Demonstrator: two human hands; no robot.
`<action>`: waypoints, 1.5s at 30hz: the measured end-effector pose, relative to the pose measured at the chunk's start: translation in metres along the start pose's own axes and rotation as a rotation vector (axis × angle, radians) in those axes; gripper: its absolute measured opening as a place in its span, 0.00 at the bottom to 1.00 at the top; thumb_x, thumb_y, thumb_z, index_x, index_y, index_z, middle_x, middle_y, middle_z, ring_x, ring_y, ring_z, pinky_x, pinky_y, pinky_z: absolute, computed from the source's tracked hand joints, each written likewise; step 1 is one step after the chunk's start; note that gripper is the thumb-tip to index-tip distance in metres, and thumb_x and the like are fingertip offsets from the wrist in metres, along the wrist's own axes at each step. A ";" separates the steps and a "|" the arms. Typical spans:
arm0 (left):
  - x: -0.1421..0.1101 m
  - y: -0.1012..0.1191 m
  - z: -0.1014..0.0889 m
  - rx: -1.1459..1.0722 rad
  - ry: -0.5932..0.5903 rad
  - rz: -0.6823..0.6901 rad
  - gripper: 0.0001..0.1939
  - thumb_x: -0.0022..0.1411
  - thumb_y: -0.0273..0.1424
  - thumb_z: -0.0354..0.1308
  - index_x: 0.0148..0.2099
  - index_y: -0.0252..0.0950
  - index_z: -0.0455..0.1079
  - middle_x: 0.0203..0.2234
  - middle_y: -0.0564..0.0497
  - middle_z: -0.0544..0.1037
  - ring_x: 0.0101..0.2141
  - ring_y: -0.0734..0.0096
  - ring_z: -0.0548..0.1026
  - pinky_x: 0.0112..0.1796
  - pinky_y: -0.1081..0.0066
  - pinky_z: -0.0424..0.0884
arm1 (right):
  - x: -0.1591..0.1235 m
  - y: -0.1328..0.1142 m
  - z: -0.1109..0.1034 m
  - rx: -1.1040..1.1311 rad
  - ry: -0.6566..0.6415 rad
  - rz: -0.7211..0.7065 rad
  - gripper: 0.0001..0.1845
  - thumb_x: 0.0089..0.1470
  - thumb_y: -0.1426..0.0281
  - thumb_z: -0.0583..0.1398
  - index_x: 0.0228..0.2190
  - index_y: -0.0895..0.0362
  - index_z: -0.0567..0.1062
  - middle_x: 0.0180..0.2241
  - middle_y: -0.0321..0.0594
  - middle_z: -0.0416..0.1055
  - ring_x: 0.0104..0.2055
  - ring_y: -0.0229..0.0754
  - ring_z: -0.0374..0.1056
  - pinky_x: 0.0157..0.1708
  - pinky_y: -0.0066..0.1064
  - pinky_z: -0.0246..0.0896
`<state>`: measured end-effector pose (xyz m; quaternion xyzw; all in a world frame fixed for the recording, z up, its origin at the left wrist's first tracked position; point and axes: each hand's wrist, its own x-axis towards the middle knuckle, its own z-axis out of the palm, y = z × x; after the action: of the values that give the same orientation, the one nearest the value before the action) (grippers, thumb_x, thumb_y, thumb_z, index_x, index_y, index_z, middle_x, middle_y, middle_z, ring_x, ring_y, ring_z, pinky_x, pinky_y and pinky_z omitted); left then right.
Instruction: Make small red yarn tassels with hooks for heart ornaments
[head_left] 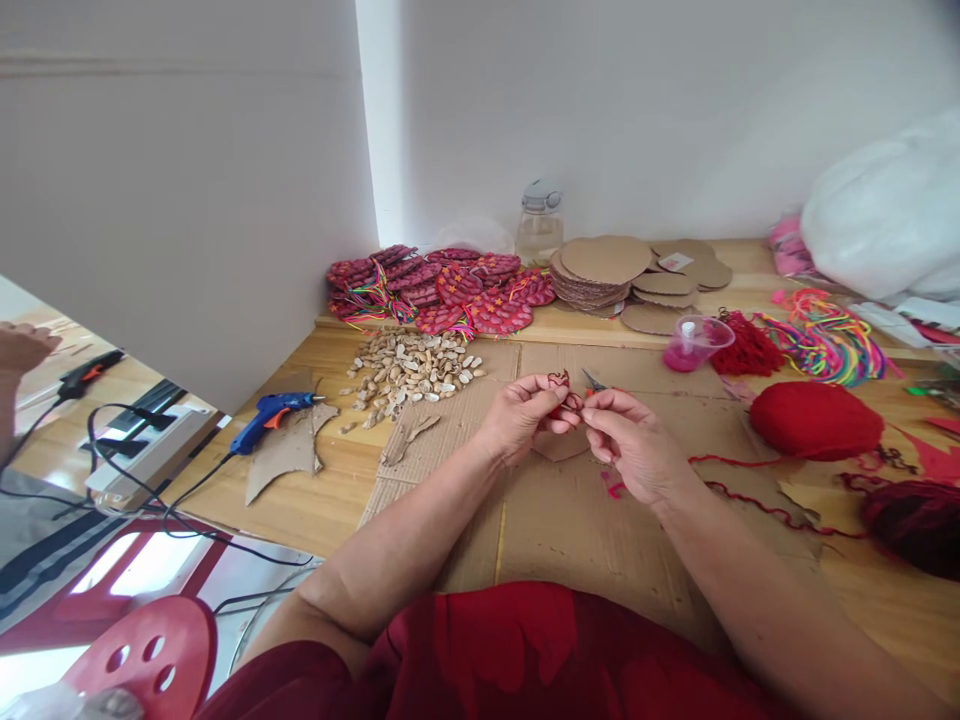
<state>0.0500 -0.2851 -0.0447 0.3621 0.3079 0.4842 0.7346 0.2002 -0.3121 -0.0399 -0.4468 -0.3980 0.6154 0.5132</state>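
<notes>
Both my hands meet over the cardboard sheet (555, 520) in the middle of the table. My left hand (525, 415) is closed around a small bundle of dark red yarn (559, 385), with curly ends sticking up above the fingers. Fingertips of my right hand (630, 440) pinch at the same yarn from the right side. Just behind the hands lie scissors (592, 380), partly hidden. Under them a cardboard piece (562, 447) shows in part. A red yarn ball (816, 420) and a dark red yarn ball (915, 525) sit to the right, with strands trailing leftward.
Peanut shells (420, 370) are heaped at left, near a blue glue gun (274, 415) with its cord. Along the back stand decorated red pieces (480, 290), a water bottle (540, 220) and stacked cardboard discs (604, 262). A plastic cup (697, 343) and colourful cords (832, 340) lie right. Another person's hand (26, 345) shows far left.
</notes>
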 end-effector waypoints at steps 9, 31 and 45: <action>0.000 -0.002 -0.001 0.068 0.020 0.070 0.20 0.48 0.39 0.71 0.35 0.31 0.68 0.28 0.50 0.79 0.24 0.78 0.77 0.23 0.81 0.70 | -0.001 0.004 -0.001 -0.033 0.001 -0.085 0.07 0.46 0.68 0.66 0.25 0.56 0.72 0.18 0.29 0.62 0.17 0.29 0.54 0.14 0.21 0.44; -0.001 -0.006 0.002 0.171 0.044 0.126 0.21 0.47 0.41 0.71 0.35 0.31 0.70 0.25 0.53 0.76 0.24 0.78 0.75 0.25 0.78 0.71 | -0.004 0.004 0.001 -0.098 0.041 -0.144 0.13 0.46 0.63 0.69 0.30 0.56 0.73 0.21 0.29 0.65 0.15 0.27 0.51 0.13 0.23 0.43; 0.000 -0.007 0.001 0.170 0.064 0.162 0.20 0.46 0.40 0.71 0.34 0.31 0.71 0.29 0.52 0.77 0.26 0.79 0.75 0.26 0.78 0.72 | -0.001 0.009 -0.001 -0.128 0.070 -0.168 0.13 0.47 0.64 0.69 0.30 0.55 0.72 0.20 0.29 0.63 0.16 0.28 0.52 0.13 0.22 0.43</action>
<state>0.0542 -0.2877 -0.0504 0.4313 0.3408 0.5254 0.6494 0.1990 -0.3141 -0.0487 -0.4647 -0.4543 0.5276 0.5471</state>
